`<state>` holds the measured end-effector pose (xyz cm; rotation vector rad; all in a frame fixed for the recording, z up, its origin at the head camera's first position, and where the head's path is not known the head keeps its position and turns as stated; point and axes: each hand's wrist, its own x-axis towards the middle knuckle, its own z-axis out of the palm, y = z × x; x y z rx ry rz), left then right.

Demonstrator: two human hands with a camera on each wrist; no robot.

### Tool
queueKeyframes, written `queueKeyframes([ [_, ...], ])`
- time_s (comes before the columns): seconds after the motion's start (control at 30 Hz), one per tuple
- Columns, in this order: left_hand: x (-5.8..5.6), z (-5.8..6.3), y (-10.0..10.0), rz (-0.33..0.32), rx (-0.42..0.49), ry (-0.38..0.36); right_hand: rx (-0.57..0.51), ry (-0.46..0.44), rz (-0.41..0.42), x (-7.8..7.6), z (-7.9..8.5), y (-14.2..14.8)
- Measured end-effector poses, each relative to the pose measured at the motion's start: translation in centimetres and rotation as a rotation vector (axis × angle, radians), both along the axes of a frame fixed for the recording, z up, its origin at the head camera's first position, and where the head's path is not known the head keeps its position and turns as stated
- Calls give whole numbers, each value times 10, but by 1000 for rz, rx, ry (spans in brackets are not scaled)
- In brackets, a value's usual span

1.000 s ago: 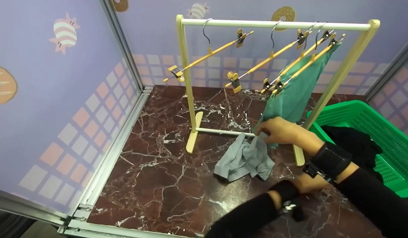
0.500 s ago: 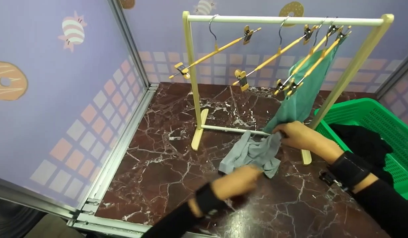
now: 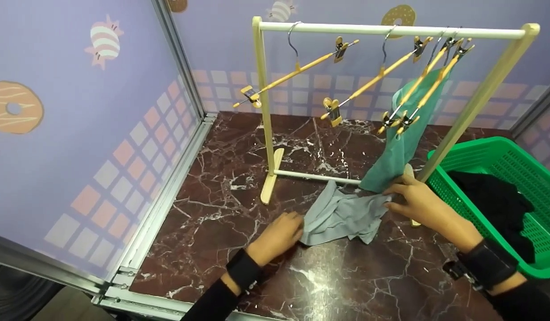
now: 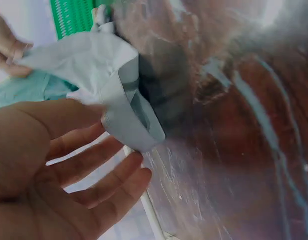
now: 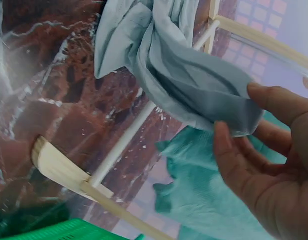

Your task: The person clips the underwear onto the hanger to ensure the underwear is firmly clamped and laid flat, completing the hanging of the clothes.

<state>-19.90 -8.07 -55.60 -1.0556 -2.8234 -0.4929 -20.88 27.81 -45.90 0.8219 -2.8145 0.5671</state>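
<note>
A crumpled grey garment point(image 3: 346, 214) with a wide band along one edge lies on the dark marbled table in front of a small clothes rack. My left hand point(image 3: 279, 236) pinches the band at its left end; in the left wrist view the thumb lies over the band point(image 4: 126, 117) with the fingers behind it. At the opposite end, my right hand point(image 3: 419, 203) holds a raised corner, and the right wrist view shows the grey cloth point(image 5: 203, 85) stretching from its fingertips. A green cloth point(image 3: 390, 156) hangs from the rack right behind the right hand.
The wooden rack has a white top rail point(image 3: 328, 28) and a low crossbar point(image 3: 315, 177). Yellow clip hangers, including one at the left point(image 3: 301, 69) and a middle one point(image 3: 377, 80), bear no cloth. A green basket point(image 3: 475, 223) with black cloth point(image 3: 493, 209) stands at the right.
My left hand has swung from the lower right across to the garment's left end and taken hold there. The right hand has drawn its corner rightward, spreading the garment wider.
</note>
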Motion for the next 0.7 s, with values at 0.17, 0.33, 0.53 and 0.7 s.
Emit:
queueKeyframes([
  [0.17,1,3,-1,-34,4,-88,-60,10,-31,3,-8,3],
  [0.33,4,-4,10,-114,-146,57,-93,-11,-80,2,-15,1],
  [0.53,2,2,36,-84,-159,68,-135,-45,-111,2,-23,-6],
  [0.7,-3,8,80,-90,-166,3,-168,-72,-121,1,-28,-15],
])
